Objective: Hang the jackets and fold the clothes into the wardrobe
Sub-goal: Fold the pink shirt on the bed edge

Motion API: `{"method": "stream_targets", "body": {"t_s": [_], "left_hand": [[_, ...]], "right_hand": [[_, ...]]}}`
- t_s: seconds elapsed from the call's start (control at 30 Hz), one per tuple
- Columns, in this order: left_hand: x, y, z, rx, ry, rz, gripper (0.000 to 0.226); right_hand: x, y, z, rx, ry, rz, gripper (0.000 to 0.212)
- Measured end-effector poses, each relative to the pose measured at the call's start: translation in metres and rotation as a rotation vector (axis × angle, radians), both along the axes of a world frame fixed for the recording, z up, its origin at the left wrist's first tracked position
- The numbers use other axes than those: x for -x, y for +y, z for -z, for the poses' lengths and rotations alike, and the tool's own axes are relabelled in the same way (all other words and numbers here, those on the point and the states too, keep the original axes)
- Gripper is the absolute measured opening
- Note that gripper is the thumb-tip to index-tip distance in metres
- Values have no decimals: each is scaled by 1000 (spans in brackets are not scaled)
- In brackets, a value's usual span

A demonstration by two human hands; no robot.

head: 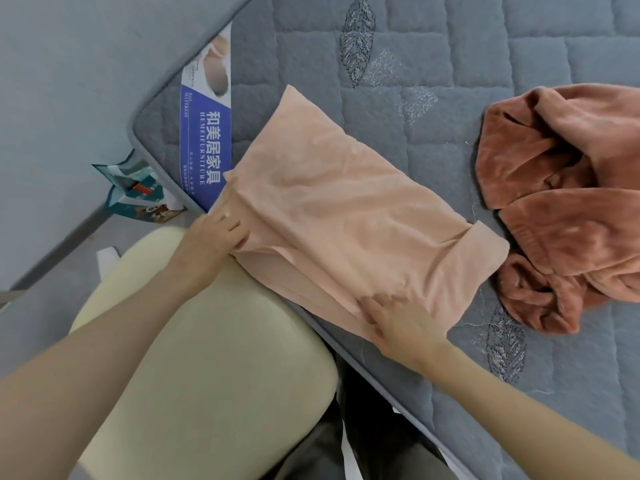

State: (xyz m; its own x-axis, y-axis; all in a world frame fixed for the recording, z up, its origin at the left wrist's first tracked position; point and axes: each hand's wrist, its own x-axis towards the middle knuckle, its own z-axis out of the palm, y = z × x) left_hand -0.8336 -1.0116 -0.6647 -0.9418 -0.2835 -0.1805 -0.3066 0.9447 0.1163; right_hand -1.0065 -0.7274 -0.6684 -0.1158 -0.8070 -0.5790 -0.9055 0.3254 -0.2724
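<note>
The pink garment is being pressed flat on the mattress — by the left hand at one edge, the right hand at another, fingers straight — beside a rust garment.

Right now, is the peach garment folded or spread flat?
Partly folded: the peach garment shows stacked layers along its near edge on the mattress.

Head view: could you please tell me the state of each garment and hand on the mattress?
Peach garment: partly folded, lying flat on the mattress.
Rust fleece garment: crumpled, not folded, beside the peach one.
Left hand: fingers fairly straight, resting on the peach garment's left edge.
Right hand: fingers straight, pressing its near edge.
</note>
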Motion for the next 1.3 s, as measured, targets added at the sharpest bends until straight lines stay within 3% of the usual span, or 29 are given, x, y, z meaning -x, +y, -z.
{"method": "stream_targets", "body": {"t_s": [0.17, 0.2, 0.27, 0.33, 0.4, 0.5, 0.6, 0.73, 0.9, 1.03, 1.13, 1.23, 1.3], "left_hand": [[1, 2, 8, 176, -450, -76, 19], [2, 3, 7, 205, -496, -110, 16], [6, 5, 7, 144, -396, -236, 12], [15, 12, 7, -80, -130, -464, 4], [35, 20, 9, -459, 70, -822, 16], [65, 32, 16, -1019, 192, -1283, 51], [86, 30, 21, -1215, 415, -1503, 52], [88, 28, 19, -1081, 505, -1457, 49], [66, 33, -5, -1106, 607, -1360, 38], [34, 45, -10, -1106, 662, -1345, 31], [12, 58, -1, -1053, 633, -1457, 27], [3, 70, 8, -892, 526, -1623, 38], [5, 76, 8, -624, 437, -1547, 45]], "right_hand": [[9, 5, -6, -86, -89, -37, 9], [9, 6, -7, -105, -63, -70, 8], [6, 9, -9, -26, -2, -60, 18], [1, 13, -13, 190, 69, 59, 17], [-1, 17, -13, 276, 200, 193, 30], [1, 23, -9, 159, 329, 315, 42], [1, 20, -9, 56, 347, 257, 40], [5, 18, -11, 16, 177, 239, 28], [13, 20, -37, 120, 92, 288, 13], [5, 27, -38, 66, -20, 197, 14], [1, 32, -24, -38, -125, 134, 15], [3, 35, -16, -116, -90, 100, 19], [3, 35, -17, -8, -65, 224, 18]]}}
